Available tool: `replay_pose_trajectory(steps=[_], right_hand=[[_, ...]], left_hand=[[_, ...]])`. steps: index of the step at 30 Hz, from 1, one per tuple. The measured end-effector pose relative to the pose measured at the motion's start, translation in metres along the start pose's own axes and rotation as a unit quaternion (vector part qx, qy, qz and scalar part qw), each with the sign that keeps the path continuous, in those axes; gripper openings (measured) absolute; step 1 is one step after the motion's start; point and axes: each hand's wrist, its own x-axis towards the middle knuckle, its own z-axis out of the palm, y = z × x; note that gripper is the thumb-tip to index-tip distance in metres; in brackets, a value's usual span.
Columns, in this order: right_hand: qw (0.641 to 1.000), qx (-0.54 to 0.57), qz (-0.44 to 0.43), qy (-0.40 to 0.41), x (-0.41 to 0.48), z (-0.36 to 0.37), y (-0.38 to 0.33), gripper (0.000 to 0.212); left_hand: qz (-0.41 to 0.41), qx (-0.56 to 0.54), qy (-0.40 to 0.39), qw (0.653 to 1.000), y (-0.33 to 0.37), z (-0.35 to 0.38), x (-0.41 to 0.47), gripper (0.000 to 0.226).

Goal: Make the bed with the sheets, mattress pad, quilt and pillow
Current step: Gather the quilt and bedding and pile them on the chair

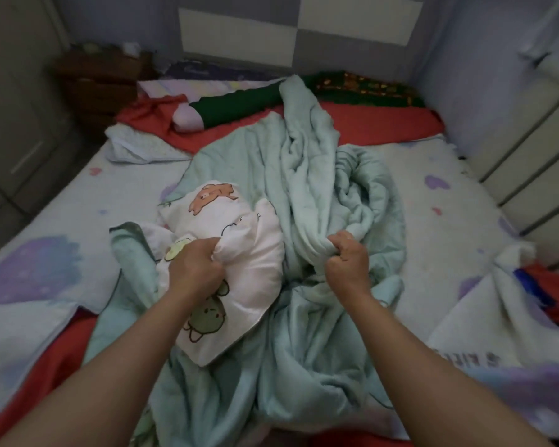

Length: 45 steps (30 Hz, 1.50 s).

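A crumpled mint-green quilt lies in a heap down the middle of the bed. Its white side with cartoon animals is turned up near me. My left hand grips a bunch of that white printed fabric. My right hand grips a fold of the green quilt. Under the quilt lies a pale mattress pad with purple and pink marks, over a red sheet. A long green and lilac pillow lies at the head of the bed.
A folded pale cloth rests at the left near the head. A dark patterned cushion sits at the back right. A brown nightstand stands at the back left, white drawers along the right, and a wardrobe on the left.
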Motion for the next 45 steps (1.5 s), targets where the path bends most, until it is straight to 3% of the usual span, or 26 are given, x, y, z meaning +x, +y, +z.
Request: replay_pose_trajectory(steps=[4,13,16,21,27,34,36,39,42,45], right_hand=[[0.994,0.102,0.02,-0.019,-0.043,-0.03,-0.042,0.042],[0.986,0.162,0.018,-0.045,-0.154,-0.069,-0.109,0.015],[0.981,0.173,0.04,-0.084,-0.193,-0.069,-0.116,0.026],[0.959,0.209,0.088,-0.169,-0.245,-0.07,-0.128,0.024],[0.964,0.214,0.102,-0.12,-0.242,-0.062,-0.104,0.027],[0.988,0.112,0.095,-0.055,-0.199,-0.056,-0.079,0.007],[0.991,0.081,0.097,-0.05,-0.181,-0.051,-0.066,0.016],[0.995,-0.036,0.081,-0.036,-0.15,-0.039,-0.04,0.049],[0.98,-0.168,0.097,-0.043,-0.112,-0.027,-0.015,0.086],[0.961,-0.232,0.12,-0.086,-0.075,-0.019,0.009,0.113]], left_hand=[[0.017,-0.053,-0.005,0.998,0.016,-0.035,-0.056,0.028],[0.066,-0.086,-0.025,0.994,-0.002,-0.104,-0.18,0.038],[0.059,-0.069,-0.05,0.995,-0.024,-0.117,-0.211,0.042],[0.065,-0.045,-0.106,0.991,-0.063,-0.12,-0.236,0.061],[0.075,-0.086,-0.052,0.992,-0.065,-0.11,-0.237,0.068],[0.063,-0.027,0.027,0.997,-0.051,-0.098,-0.184,0.081],[0.045,0.015,0.035,0.998,-0.045,-0.09,-0.162,0.078],[0.022,0.08,0.023,0.996,-0.04,-0.073,-0.125,0.084],[-0.005,0.129,0.007,0.992,-0.042,-0.052,-0.084,0.095],[-0.05,0.159,-0.006,0.986,-0.046,-0.031,-0.05,0.097]])
